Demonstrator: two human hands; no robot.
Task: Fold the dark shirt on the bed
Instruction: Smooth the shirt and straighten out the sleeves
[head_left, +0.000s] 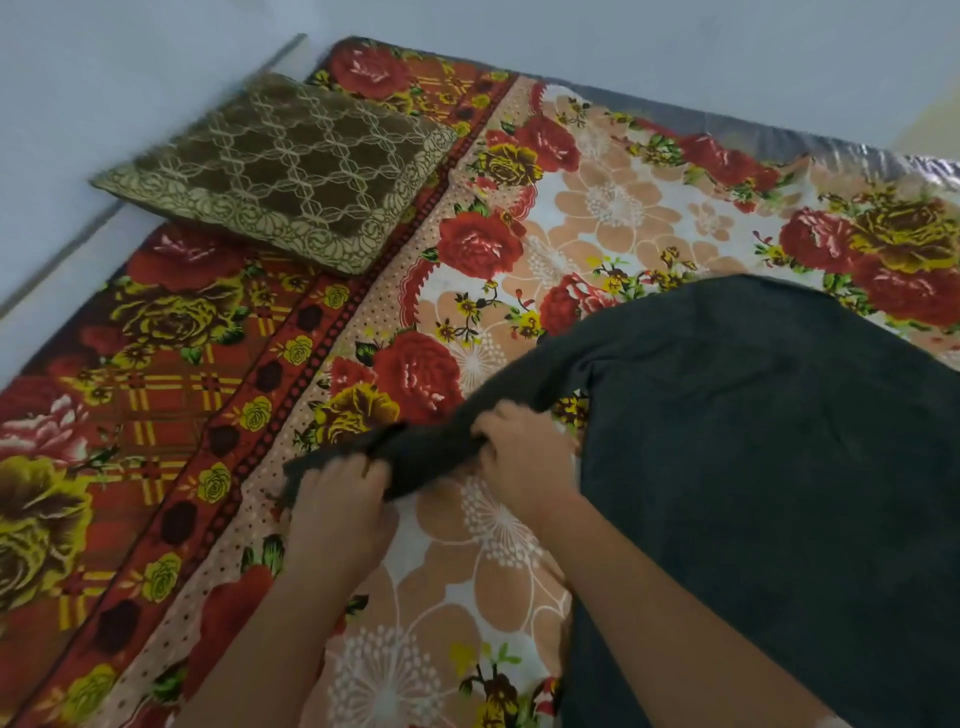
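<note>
Hands gripping one sleeve of the dark shirt on the bed.

Left hand (337, 504) is closed around the cuff end of the sleeve (415, 452); right hand (524, 457) is clenched on the same sleeve just beside it, nearer the shoulder. Body of the dark shirt (779, 467) lies spread flat to the right of the right hand, reaching the lower frame edge. Floral bedsheet (467, 597) lies bare below and between both forearms. Brown patterned pillow (280, 171) rests well beyond the left hand, near the bed's far left corner, apart from the shirt. Open sheet extends left of the left hand to the bed's edge; pale floor (78, 104) borders the bed beyond the pillow.
</note>
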